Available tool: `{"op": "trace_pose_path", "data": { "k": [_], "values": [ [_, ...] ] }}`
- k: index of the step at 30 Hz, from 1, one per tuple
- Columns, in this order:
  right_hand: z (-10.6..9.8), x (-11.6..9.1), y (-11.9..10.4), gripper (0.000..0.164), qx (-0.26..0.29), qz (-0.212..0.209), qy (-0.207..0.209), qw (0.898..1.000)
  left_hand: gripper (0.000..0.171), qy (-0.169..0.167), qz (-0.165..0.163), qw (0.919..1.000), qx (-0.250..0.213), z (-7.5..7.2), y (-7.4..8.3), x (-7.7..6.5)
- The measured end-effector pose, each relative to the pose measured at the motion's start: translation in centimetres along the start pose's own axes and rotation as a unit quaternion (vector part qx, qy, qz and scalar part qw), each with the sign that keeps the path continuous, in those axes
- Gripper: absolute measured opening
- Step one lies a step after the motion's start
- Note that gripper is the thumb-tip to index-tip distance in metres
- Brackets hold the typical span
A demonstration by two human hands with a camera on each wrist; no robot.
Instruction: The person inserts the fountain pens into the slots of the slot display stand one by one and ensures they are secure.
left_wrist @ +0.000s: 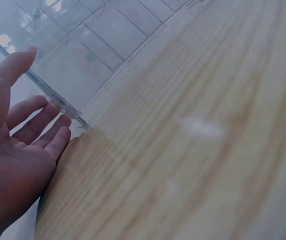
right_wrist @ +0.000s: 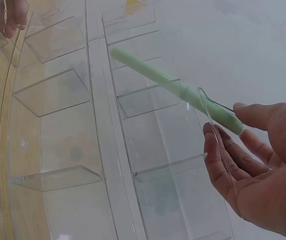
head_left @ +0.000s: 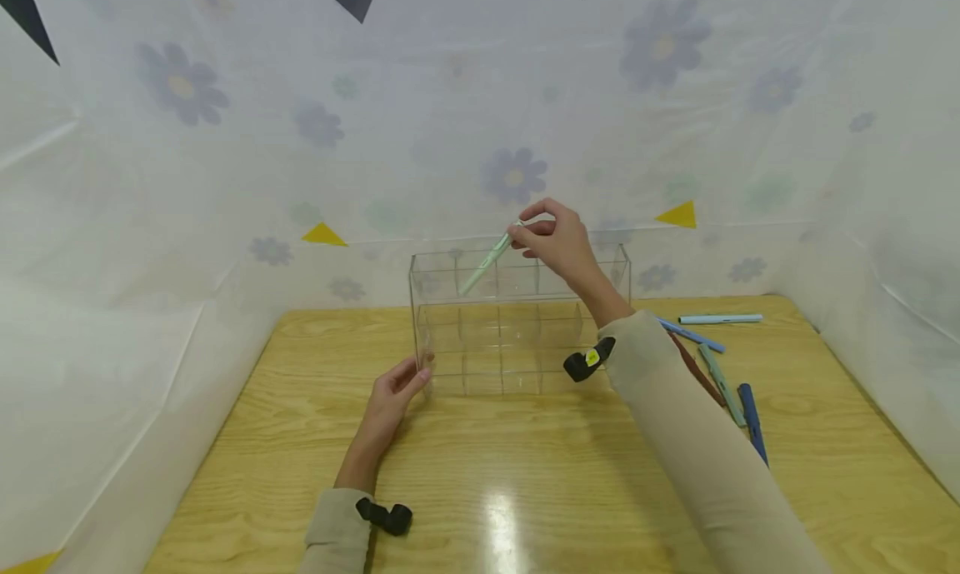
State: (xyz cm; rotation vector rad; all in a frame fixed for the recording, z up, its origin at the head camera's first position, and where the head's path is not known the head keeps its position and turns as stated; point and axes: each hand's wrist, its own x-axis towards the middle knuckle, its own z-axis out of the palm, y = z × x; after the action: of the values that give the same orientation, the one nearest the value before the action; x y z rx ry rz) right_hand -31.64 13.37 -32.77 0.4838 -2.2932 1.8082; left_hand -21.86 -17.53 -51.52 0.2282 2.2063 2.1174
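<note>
At the top of the clear plastic compartment rack [head_left: 501, 341], the right hand [head_left: 557, 239] pinches a slim pale-green pen [head_left: 486, 266] — likely being placed, next needing alignment — while the left hand [head_left: 392, 397], loose-fingered, touches the left side.

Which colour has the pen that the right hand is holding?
The pen in the right hand is pale green; the right wrist view shows it best.

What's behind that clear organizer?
Through the organizer, a flowered sheet shows behind its top row and the wooden table behind the lower ones. The right hand and sleeve cover part of its right side; what's behind them is hidden.
</note>
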Motion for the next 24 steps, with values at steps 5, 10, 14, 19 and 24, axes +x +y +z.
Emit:
{"op": "trace_pose_path", "data": {
  "k": [5, 10, 14, 19, 24],
  "values": [
    [-1.0, -0.5, 0.0, 0.037, -0.009, -0.014, 0.033, 0.999, 0.051, -0.001, 0.003, 1.0000, -0.004, 0.1, -0.2, 0.1],
    [-2.5, -1.7, -0.6, 0.032, 0.005, -0.048, 0.067, 0.997, 0.051, 0.000, 0.003, 1.0000, -0.005, 0.0, -0.3, 0.3],
    [-3.6, -3.0, -0.9, 0.026, 0.059, -0.060, 0.067, 0.994, 0.051, 0.001, 0.004, 1.0000, 0.001, -0.1, -0.3, 0.2],
    [-4.4, -4.7, -1.0, 0.025, 0.078, -0.067, 0.070, 0.992, 0.051, 0.006, 0.002, 1.0000, 0.007, -0.3, -0.2, 0.0],
    [-5.2, -6.5, -0.8, 0.026, 0.066, -0.076, 0.079, 0.992, 0.051, 0.009, 0.000, 0.9999, 0.007, -0.4, 0.0, -0.1]
  ]
}}
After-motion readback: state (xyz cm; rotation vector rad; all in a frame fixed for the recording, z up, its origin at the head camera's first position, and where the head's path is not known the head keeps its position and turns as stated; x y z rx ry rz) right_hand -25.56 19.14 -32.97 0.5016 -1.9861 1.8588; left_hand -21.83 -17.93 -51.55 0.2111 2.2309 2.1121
